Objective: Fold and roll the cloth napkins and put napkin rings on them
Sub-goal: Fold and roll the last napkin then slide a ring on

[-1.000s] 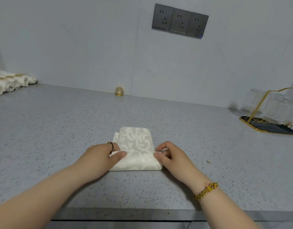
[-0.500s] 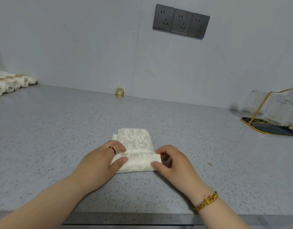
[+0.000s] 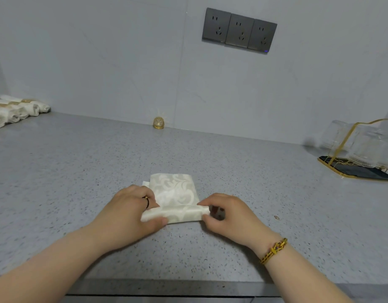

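A cream damask napkin [image 3: 175, 191] lies folded into a narrow strip on the grey countertop [image 3: 79, 182]. Its near end is turned over into a short roll. My left hand [image 3: 132, 213] grips the roll's left end, thumb underneath and fingers on top. My right hand [image 3: 228, 215] pinches the roll's right end between thumb and curled fingers. A gold napkin ring [image 3: 158, 123] stands far back against the wall.
Several rolled napkins with gold rings [image 3: 16, 110] lie at the far left. A gold-wire rack with clear glasses on a dark tray [image 3: 361, 149] stands at the far right. The counter's front edge [image 3: 167, 287] runs below my forearms.
Both hands lifted the napkin's near edge and turned it over away from me, so a first roll has formed. The flat part showing has grown shorter.
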Action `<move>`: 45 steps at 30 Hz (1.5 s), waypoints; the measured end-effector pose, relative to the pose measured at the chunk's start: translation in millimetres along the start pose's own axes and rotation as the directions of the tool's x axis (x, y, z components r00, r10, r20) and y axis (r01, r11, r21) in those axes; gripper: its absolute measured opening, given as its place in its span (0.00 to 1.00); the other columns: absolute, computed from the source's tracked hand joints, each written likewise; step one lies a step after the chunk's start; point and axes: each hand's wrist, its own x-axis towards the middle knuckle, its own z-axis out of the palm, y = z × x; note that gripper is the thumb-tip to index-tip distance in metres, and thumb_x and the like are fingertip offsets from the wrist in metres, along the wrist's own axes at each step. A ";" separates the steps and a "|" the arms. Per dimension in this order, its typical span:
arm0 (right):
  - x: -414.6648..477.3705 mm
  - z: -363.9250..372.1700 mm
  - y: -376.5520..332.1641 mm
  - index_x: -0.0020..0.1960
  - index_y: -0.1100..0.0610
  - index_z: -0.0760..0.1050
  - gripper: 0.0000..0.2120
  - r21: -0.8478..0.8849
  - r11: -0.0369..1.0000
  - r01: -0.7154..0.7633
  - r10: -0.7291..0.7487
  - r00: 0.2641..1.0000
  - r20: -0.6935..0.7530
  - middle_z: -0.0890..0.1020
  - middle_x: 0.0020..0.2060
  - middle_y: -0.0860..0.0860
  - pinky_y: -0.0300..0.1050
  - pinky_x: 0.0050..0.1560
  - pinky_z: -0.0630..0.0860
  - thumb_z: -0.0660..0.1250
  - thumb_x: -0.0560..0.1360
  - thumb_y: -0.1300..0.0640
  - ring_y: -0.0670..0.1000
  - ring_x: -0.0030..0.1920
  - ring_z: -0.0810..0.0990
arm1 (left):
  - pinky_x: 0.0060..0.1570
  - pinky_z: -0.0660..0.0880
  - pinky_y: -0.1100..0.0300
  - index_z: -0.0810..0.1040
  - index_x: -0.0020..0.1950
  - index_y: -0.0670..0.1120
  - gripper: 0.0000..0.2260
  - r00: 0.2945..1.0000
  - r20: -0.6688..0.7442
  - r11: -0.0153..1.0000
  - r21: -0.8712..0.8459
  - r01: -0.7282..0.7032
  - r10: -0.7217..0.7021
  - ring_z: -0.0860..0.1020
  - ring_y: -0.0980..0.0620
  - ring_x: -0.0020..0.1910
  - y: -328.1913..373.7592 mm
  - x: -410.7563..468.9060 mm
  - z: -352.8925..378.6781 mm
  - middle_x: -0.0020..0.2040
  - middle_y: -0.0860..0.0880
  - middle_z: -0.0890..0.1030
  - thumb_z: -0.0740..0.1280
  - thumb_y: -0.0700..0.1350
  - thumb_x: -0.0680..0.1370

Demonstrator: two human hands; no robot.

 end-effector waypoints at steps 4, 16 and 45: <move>11.1 -1.0 -5.5 0.44 0.49 0.75 0.04 0.212 0.968 -0.136 0.121 0.989 0.081 0.74 0.32 0.40 0.33 0.42 0.69 0.66 0.73 0.58 0.41 0.35 0.71 | 0.42 0.63 0.76 0.73 0.42 0.60 0.17 0.988 0.027 0.954 -0.259 0.154 -0.152 0.73 0.59 0.49 -5.9 1.0 -4.4 0.48 0.58 0.77 0.57 0.70 0.67; 33.4 17.0 -13.6 0.48 0.52 0.66 0.06 0.030 0.982 -0.188 0.190 0.975 -0.115 0.71 0.36 0.45 0.37 0.33 0.63 0.62 0.76 0.52 0.41 0.32 0.66 | 0.37 0.69 0.63 0.79 0.39 0.48 0.03 0.959 -0.281 1.000 0.011 -0.015 0.018 0.75 0.55 0.41 -11.0 12.4 1.7 0.40 0.56 0.76 0.68 0.45 0.72; 4.2 12.5 -25.8 0.42 0.51 0.67 0.06 0.212 0.938 -0.272 0.281 0.960 -0.010 0.71 0.30 0.46 0.39 0.34 0.65 0.58 0.78 0.53 0.44 0.30 0.67 | 0.35 0.65 0.66 0.70 0.50 0.54 0.03 0.965 -0.129 0.961 -0.185 0.204 -0.230 0.72 0.58 0.38 -2.0 -1.3 -5.7 0.40 0.58 0.73 0.60 0.51 0.78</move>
